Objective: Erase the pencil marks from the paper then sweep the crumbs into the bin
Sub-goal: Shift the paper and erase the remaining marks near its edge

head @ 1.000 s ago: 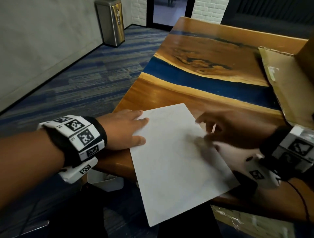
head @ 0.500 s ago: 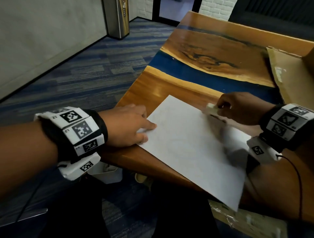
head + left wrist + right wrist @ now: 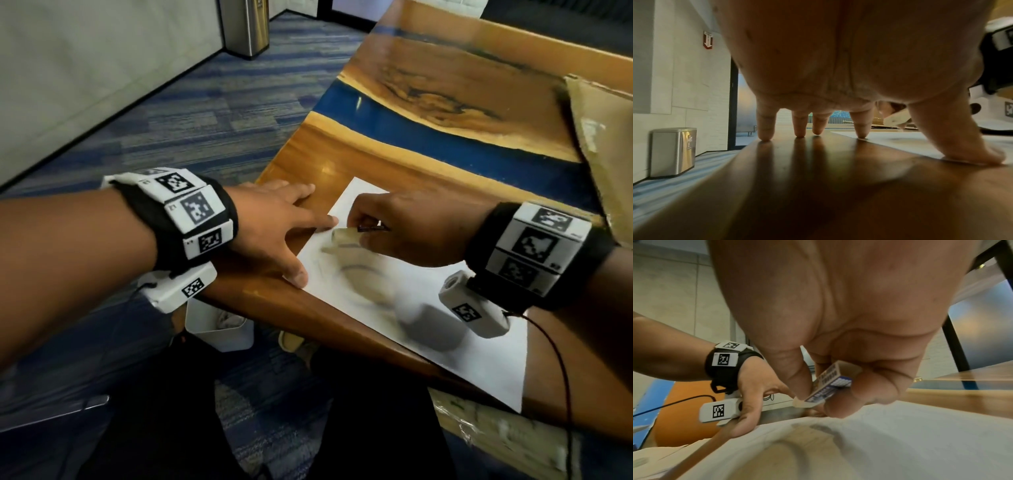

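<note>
Right hand point(image 3: 407, 229) is down on the sheet of paper point(image 3: 428, 308), thumb and fingers curled tight round a white eraser point(image 3: 828, 386) in a blue printed sleeve, its bare white tip tilted down to the sheet near the paper's far left corner. Grey smudged pencil marks point(image 3: 346, 260) show on the sheet just beside that tip. Left hand point(image 3: 274, 226) is spread flat, fingers straight: thumb pressing on the paper's left edge, index fingertip point(image 3: 861, 133) on the sheet at its edge, the other three fingertips planted on the bare wood of the table point(image 3: 394, 113). It holds nothing. The paper lies along the table's near edge, at its left end, one corner poking out past the edge on the right. A small white bin point(image 3: 222, 329) sits on the carpet below that left near corner. A steel trash can point(image 3: 674, 151) stands against the far wall, well apart. A cardboard flap point(image 3: 603, 144) lies at the table's right edge.
</note>
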`<action>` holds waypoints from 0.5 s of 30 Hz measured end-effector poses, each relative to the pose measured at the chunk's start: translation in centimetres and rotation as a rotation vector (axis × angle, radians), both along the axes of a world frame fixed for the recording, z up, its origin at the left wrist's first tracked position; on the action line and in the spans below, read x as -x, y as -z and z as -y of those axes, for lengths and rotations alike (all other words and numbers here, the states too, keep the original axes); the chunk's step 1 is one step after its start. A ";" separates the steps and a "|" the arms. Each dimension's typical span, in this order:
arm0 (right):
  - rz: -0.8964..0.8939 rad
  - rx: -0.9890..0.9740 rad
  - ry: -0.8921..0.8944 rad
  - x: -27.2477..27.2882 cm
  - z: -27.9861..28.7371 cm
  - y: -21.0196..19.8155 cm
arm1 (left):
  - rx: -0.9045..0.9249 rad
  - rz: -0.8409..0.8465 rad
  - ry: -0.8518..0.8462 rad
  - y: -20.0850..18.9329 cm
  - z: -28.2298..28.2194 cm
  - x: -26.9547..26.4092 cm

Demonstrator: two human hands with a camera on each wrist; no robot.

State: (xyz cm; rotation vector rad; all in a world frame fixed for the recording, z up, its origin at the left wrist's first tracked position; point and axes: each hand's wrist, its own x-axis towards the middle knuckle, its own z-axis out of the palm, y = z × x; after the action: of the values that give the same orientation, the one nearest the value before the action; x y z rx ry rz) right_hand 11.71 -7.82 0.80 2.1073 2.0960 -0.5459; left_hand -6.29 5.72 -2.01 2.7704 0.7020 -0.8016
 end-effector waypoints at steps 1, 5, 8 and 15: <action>-0.003 0.005 -0.006 0.3 -0.3 0.2 | -0.004 -0.009 0.001 0.1 -0.1 -0.1; 0.031 0.036 0.032 1.3 -1.1 1.0 | -0.021 -0.033 0.011 0.4 -0.6 -0.2; -0.026 0.020 -0.105 3.3 -0.2 1.9 | -0.024 -0.045 0.032 0.4 -0.8 -0.2; 0.093 -0.115 -0.101 1.9 -0.8 2.1 | -0.066 -0.056 0.056 0.5 -0.7 -0.4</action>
State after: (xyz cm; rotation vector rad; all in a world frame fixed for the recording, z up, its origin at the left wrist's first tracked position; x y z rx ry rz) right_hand 9.77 -7.06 -1.30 2.0279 2.2150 -0.3161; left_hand -5.87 6.39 -2.55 2.8481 0.6753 -0.8864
